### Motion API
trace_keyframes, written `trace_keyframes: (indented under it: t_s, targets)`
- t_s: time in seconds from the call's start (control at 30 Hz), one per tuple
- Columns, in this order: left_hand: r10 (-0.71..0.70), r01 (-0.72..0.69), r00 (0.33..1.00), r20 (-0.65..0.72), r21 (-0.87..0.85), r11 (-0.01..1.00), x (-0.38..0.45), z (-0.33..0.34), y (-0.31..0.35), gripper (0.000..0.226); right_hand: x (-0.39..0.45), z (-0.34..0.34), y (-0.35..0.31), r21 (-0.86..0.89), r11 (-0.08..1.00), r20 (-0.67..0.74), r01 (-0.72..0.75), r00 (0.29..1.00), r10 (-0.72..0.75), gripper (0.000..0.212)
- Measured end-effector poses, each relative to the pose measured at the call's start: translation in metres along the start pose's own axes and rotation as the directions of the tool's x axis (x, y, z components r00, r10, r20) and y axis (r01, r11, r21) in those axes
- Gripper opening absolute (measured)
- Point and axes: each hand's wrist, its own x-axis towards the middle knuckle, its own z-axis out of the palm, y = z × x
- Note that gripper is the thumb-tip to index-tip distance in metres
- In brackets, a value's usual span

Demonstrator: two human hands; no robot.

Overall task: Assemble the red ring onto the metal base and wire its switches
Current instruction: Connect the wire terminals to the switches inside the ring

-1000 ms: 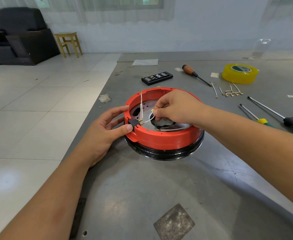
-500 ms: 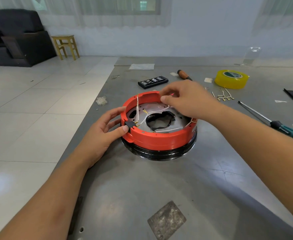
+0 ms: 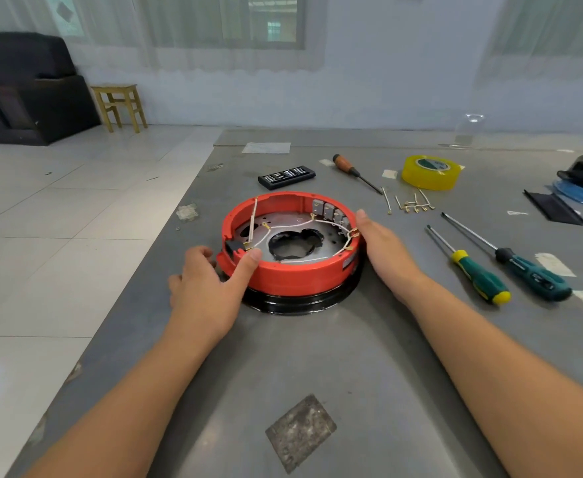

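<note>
The red ring (image 3: 293, 278) sits on the metal base (image 3: 284, 223), over a black lower part (image 3: 300, 304), in the middle of the grey table. White wires (image 3: 297, 225) with brass terminals run across the plate. Several grey switches (image 3: 328, 210) line the inner far-right wall, and a black switch (image 3: 233, 249) sits at the left rim. My left hand (image 3: 207, 284) grips the ring's left side, its thumb up on the rim beside the black switch and its fingers curled outside. My right hand (image 3: 383, 251) lies flat against the ring's right outer wall with straight fingers.
Right of the ring lie two green-handled screwdrivers (image 3: 479, 277) (image 3: 531, 270) and loose wire terminals (image 3: 412, 205). Behind are yellow tape (image 3: 431, 172), a wooden-handled screwdriver (image 3: 352, 170) and a black bit case (image 3: 286, 177). The table's left edge (image 3: 166, 243) drops to tiled floor.
My right hand has let go of the wires inside the ring and moved to the ring's right outer side. My left hand stays at the left rim.
</note>
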Motion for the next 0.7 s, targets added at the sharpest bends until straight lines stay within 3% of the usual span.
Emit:
trace_keyframes:
  t_s: [0.13,0.27,0.4,0.47,0.63,0.7]
  targets:
    - [-0.006,0.007,1.000,0.022,-0.085,0.996,-0.001,0.001,0.004,0.067,-0.005,0.004,0.003,0.082,0.996,-0.016,-0.041,0.999,0.043,0.053]
    - [-0.010,0.016,0.999,0.036,-0.174,0.985,-0.001,-0.001,0.006,0.093,-0.013,0.009,0.005,0.177,0.984,-0.060,-0.036,0.997,0.047,0.056]
    - [0.117,-0.109,0.993,0.008,-0.294,0.950,-0.001,-0.002,0.007,0.075,-0.017,0.014,0.004,0.309,0.951,-0.107,0.004,0.994,0.031,0.043]
    - [0.096,-0.082,0.995,0.021,-0.365,0.927,0.000,-0.003,0.009,0.075,-0.016,0.012,0.002,0.348,0.937,-0.123,0.011,0.992,0.034,0.032]
    - [0.101,-0.076,0.994,0.029,-0.457,0.886,0.003,-0.010,0.008,0.071,-0.018,0.000,-0.005,0.561,0.826,0.038,-0.052,0.999,0.037,0.020]
    - [0.130,-0.121,0.991,-0.011,-0.436,0.892,0.005,-0.013,0.005,0.072,-0.019,-0.002,-0.005,0.592,0.797,0.150,-0.119,0.988,0.036,0.032]
